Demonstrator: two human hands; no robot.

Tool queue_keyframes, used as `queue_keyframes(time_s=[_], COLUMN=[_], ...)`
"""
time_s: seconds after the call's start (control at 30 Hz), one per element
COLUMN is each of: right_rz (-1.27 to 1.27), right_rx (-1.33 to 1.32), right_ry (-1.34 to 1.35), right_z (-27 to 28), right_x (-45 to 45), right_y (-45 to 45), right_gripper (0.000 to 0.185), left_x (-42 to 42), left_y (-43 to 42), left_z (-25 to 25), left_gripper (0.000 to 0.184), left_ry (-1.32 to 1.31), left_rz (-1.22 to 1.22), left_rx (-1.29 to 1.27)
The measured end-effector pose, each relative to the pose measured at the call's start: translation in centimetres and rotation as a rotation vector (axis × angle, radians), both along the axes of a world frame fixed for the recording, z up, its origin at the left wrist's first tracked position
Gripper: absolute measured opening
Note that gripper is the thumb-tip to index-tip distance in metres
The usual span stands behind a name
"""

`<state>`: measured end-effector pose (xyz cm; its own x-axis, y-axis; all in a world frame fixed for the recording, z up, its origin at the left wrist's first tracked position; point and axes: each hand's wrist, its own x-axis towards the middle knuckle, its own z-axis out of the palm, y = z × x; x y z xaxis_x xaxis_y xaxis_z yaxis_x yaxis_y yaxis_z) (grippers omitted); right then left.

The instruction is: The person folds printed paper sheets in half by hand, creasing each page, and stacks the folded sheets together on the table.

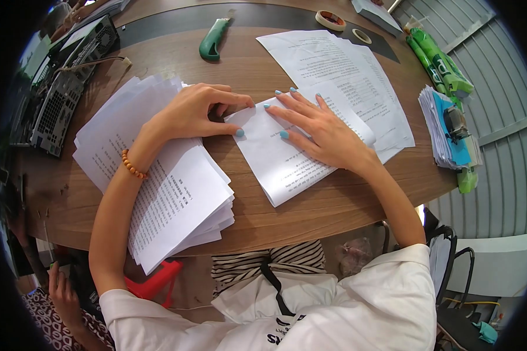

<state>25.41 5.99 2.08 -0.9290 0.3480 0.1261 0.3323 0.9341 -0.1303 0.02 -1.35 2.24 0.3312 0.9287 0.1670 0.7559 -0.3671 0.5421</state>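
Observation:
A folded sheet of printed paper (275, 169) lies on the desk before me, creased along its left side. My right hand (319, 128) rests flat on it with fingers spread. At the sheet's left edge, the thumb and index fingertips of my left hand (211, 111) touch the paper, curved but apart. Beneath my left wrist and forearm sits a thick, uneven stack of printed sheets (181, 193). Further right, several loose printed sheets (357, 76) lie fanned out, partly under the folded one.
A green-handled cutter (214, 41) lies at the back, near tape rolls (330, 20). Computer hardware (70, 82) stands at left. Clipped papers (445, 128) and green packages (442, 61) line the right edge. Another person's hand (64, 295) shows at lower left, near a red object (158, 281).

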Motion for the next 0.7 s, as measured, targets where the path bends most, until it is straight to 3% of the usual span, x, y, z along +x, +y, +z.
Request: queue_keyframes(time_s=[0.43,0.6,0.7], right_rz=[-0.044,-0.054,-0.035], right_rx=[-0.041,-0.022,0.011], right_ry=[0.108,0.12,0.075], right_z=[0.13,-0.2,-0.1], right_x=[-0.33,-0.31,-0.18], right_y=[0.16,0.21,0.29], right_gripper=[0.05,0.049,0.047], left_x=[0.38,0.32,0.49], left_y=[-0.36,-0.29,-0.43], left_z=[0.37,0.16,0.21], left_gripper=[0.049,0.043,0.043], left_ry=[-0.056,0.168,0.133], left_rz=[0.012,-0.002,-0.013], left_rx=[0.008,0.029,0.08])
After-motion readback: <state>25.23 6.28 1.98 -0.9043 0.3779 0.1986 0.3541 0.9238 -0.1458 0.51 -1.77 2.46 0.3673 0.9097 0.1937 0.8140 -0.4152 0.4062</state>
